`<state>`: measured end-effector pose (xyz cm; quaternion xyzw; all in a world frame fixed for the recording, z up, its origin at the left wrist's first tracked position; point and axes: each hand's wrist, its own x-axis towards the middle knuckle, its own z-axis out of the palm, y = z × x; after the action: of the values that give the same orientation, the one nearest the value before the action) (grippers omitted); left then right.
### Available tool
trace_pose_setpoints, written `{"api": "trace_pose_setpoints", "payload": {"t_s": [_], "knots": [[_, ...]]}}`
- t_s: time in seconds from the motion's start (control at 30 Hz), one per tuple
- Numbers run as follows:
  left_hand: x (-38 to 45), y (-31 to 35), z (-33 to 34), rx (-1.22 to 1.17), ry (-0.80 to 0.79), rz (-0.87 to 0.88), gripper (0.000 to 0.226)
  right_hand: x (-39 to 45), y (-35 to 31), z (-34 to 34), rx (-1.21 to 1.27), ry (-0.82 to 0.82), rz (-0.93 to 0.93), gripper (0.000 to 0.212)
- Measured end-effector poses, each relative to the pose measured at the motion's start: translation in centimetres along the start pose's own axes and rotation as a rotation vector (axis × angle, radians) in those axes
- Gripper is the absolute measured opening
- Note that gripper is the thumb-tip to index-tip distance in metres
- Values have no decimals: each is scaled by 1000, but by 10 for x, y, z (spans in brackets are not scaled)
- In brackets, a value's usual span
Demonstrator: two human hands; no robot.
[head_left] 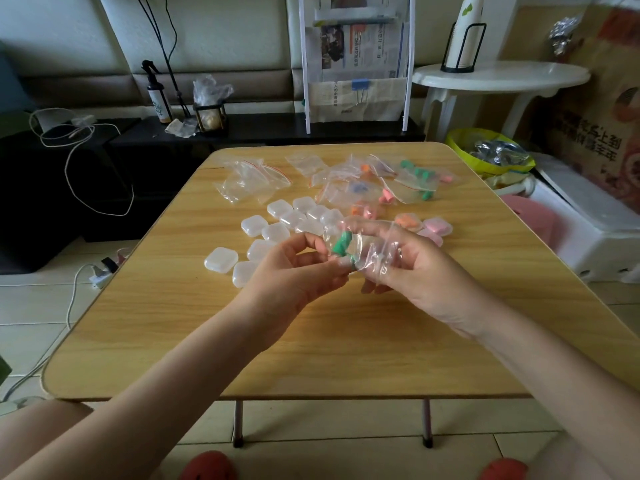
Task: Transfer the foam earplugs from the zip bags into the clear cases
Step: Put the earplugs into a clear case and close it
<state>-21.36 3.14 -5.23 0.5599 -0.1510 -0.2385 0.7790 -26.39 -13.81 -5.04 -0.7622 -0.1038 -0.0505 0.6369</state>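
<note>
Above the middle of the wooden table [346, 341], my right hand [426, 278] grips a clear zip bag [372, 242]. My left hand [294, 268] pinches a green foam earplug [341, 243] at the bag's left end. Several empty clear cases [277, 233] lie shut in a cluster behind my left hand. Three cases filled with orange and pink earplugs [438, 226] sit behind my right hand. Zip bags with green, pink, orange and blue earplugs [415, 178] lie at the back right. Several empty zip bags [249, 178] lie at the back left.
A white round side table [498, 76] stands at the back right, with a yellow bowl [485, 154] and a white box [588, 237] beside the table's right edge. A black low cabinet [138, 150] with a spray bottle [157, 95] and cables is behind.
</note>
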Motion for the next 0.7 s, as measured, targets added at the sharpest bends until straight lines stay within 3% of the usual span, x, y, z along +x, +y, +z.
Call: {"api": "trace_pose_setpoints", "payload": {"t_s": [0.1, 0.27, 0.37, 0.47, 0.53, 0.7], "knots": [[0, -1, -1, -14, 6, -10, 26, 0, 0, 0, -31, -25, 1, 41], [3, -2, -3, -191, -9, -76, 27, 1, -4, 1, -45, 64, -49, 17], [2, -1, -2, -201, -47, -74, 22, 1, -6, 0, -45, 52, -51, 24], [0, 0, -1, -142, -69, -59, 54, 0, -4, 0, -24, -20, -26, 40], [0, 0, -1, -121, -67, -57, 61, -1, -4, 2, -13, -43, -20, 43], [1, -2, -3, -119, -38, -62, 24, 0, -6, 5, -6, 31, -57, 22]]}}
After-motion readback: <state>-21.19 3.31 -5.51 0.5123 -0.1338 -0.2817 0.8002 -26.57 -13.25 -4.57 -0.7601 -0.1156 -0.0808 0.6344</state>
